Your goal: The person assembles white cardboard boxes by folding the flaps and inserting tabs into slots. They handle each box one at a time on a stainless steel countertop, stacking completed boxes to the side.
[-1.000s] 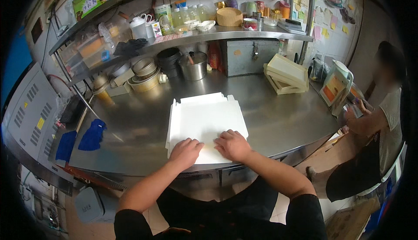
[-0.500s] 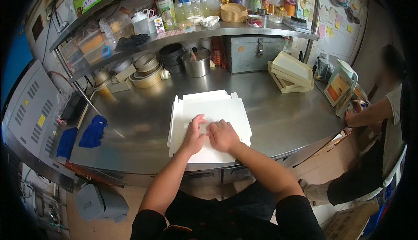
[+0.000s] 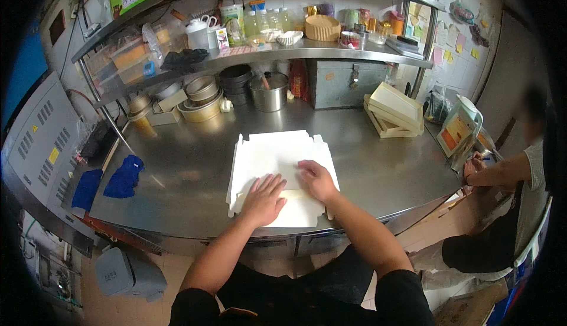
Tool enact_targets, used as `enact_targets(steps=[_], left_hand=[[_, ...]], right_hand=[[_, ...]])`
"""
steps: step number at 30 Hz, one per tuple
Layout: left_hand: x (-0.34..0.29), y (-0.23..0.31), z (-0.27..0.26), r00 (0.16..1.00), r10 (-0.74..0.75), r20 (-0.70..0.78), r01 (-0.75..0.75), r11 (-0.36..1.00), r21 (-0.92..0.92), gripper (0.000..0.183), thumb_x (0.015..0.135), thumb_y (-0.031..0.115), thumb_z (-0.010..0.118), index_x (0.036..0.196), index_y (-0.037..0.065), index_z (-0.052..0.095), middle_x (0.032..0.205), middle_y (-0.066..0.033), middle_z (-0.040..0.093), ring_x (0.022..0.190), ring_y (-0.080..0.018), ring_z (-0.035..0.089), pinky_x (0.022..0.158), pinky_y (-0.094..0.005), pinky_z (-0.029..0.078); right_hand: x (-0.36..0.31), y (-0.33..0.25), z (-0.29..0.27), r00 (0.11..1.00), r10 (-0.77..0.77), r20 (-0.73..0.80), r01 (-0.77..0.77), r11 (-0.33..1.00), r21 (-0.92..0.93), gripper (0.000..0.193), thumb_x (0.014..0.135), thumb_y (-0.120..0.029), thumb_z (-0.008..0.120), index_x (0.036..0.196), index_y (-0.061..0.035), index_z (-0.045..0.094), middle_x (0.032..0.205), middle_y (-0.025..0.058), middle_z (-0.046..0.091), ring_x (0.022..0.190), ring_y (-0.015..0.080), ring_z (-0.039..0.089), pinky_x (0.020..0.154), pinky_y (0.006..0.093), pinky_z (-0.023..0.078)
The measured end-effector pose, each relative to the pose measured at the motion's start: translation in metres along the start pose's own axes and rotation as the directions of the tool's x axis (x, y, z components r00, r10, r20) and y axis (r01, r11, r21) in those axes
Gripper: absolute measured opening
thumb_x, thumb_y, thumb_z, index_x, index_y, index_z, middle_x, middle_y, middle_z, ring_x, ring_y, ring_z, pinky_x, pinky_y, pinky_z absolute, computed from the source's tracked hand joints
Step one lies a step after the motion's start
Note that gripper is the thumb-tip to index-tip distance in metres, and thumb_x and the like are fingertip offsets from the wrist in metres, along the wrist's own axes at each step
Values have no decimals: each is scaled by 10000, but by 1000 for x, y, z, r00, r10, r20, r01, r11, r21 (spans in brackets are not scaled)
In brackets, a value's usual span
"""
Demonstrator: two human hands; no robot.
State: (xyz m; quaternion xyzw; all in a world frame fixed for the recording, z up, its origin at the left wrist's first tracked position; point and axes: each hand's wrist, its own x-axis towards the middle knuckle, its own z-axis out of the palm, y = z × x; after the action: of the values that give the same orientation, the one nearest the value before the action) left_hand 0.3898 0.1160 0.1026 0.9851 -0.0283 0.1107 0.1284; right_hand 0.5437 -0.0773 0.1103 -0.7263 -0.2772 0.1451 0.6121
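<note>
On the steel worktop in front of me lies a flat white cardboard box blank (image 3: 273,153) with notched tabs along its sides. Across its near part runs a crease, and a cream-tinted flap (image 3: 301,211) shows on my side of it. My left hand (image 3: 264,200) rests flat on the card at this crease, fingers stretched out and a little apart. Over the right half of the blank is my right hand (image 3: 318,182), loosely bent, fingertips slightly blurred, with nothing visible in it. Whether its fingertips touch the card I cannot tell.
Blue cloth gloves (image 3: 124,176) lie at the left. Pots (image 3: 269,92), a grey metal chest (image 3: 342,83) and stacked cream trays (image 3: 394,107) line the back beneath a loaded shelf (image 3: 248,54). Another person (image 3: 502,172) works at the right. A grey bin (image 3: 127,273) stands below left.
My hands have moved apart: the left has flattened onto the card, and the right has shifted right. A crease and a cream-tinted near flap now show. The view has shifted slightly.
</note>
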Motion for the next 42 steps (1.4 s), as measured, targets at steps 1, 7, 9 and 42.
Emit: enact_targets(steps=[1, 7, 9, 42], left_hand=[[-9, 1, -4, 999, 1, -33, -1, 1000, -22, 467, 1102, 246, 603, 1552, 128, 561, 1646, -140, 542, 1569, -342, 453, 1328, -552, 275], [-29, 18, -31, 905, 73, -419, -108, 992, -61, 358, 852, -43, 723, 1157, 140, 765, 1128, -116, 666, 1202, -359, 637, 1224, -589, 401], [-34, 12, -42, 820, 119, -560, -184, 981, -61, 321, 772, -71, 730, 1005, 139, 799, 1007, -104, 622, 1099, -374, 639, 1196, -578, 444], [-39, 24, -34, 975, 221, -1, -216, 955, 202, 259, 937, 105, 717, 1190, 53, 729, 1166, -126, 767, 1065, -339, 757, 894, -468, 636]], right_hand=[[-5, -3, -12, 1000, -8, 24, 10, 998, -69, 291, 1101, -70, 594, 1353, 42, 686, 1278, 155, 739, 1177, 225, 681, 1011, 346, 551], [-32, 0, -77, 880, -458, -127, 306, 750, -586, 402, 923, 62, 666, 1293, -74, 745, 1287, 136, 754, 1221, 336, 689, 1118, 471, 531], [-41, -12, -73, 788, -607, -100, 383, 611, -693, 420, 882, 70, 687, 1262, -92, 763, 1313, 144, 730, 1248, 375, 668, 1119, 489, 530], [-77, -24, 8, 814, -446, 372, 560, 433, -706, 186, 1005, -208, 687, 1094, -69, 773, 1182, 105, 740, 1159, 318, 637, 1014, 444, 519]])
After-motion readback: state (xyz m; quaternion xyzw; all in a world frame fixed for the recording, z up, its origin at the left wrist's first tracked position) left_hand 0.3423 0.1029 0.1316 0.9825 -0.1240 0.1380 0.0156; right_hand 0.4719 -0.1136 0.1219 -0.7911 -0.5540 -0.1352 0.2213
